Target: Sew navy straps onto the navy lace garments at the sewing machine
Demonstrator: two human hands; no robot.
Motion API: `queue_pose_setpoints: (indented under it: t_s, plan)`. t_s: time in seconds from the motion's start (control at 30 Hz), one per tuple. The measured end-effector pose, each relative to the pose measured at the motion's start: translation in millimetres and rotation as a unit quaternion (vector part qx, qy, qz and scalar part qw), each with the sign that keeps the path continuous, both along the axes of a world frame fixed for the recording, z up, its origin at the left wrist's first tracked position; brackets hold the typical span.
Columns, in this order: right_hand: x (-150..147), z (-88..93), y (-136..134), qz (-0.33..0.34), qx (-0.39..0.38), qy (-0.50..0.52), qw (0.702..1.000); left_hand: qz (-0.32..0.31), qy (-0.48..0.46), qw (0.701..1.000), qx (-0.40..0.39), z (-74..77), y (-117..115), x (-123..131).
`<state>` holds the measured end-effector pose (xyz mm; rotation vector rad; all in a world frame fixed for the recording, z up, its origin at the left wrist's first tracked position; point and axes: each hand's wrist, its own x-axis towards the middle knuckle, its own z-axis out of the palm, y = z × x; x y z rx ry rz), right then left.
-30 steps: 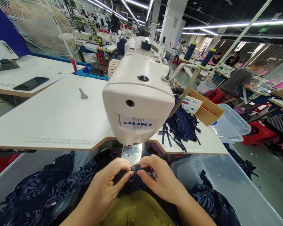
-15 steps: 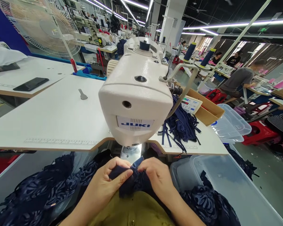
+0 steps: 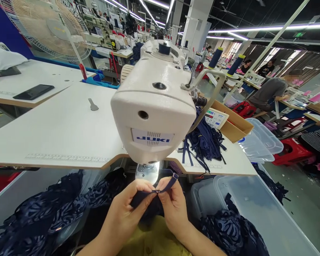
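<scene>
Navy strap point(image 3: 168, 185) right between the two hands, just on the wearer's side of the sewing machine's lit metal bed point(image 3: 146, 173)! Left hand point(image 3: 129, 204) has it pinched, thumb to fingertips; right hand point(image 3: 174, 208) pinches too, the grips almost meeting at a small glint point(image 3: 157, 191), too tiny to make out. From that pinch the strap's long axis climbs up and rightward across the right hand's fingers, so the raised end, with what looks like a strap adjuster point(image 3: 175, 175), lies nearer the right hand. Dark fabric point(image 3: 137, 200) shows behind the left fingers. Above looms the white JUKI sewing machine point(image 3: 153, 103); off to its right, a bundle of straps point(image 3: 206, 140) on the tabletop point(image 3: 69, 124), and below, patterned navy fabric point(image 3: 230, 231) in a plastic bin point(image 3: 253, 199).
</scene>
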<state>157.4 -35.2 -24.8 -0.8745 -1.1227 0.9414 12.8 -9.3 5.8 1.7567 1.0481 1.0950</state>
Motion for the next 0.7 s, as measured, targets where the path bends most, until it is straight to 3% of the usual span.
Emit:
queue_pose_setpoints:
  t_s: [0.13, 0.3, 0.7]
  plan:
    - [1.7, -4.2, 2.0, 0.022, 0.023, -0.023, 0.999, -0.005, 0.008, 0.999, 0.032, -2.1, -0.1, -1.9]
    - [6.4, -6.4, 3.5, -0.016, 0.053, -0.076, 0.996, -0.054, 0.012, 0.997, 0.056, -1.1, 1.4, -3.3]
    - [10.5, -12.0, 1.5, -0.016, 0.083, -0.128, 0.988, -0.046, 0.020, 0.996, 0.072, -6.4, -1.6, -4.3]
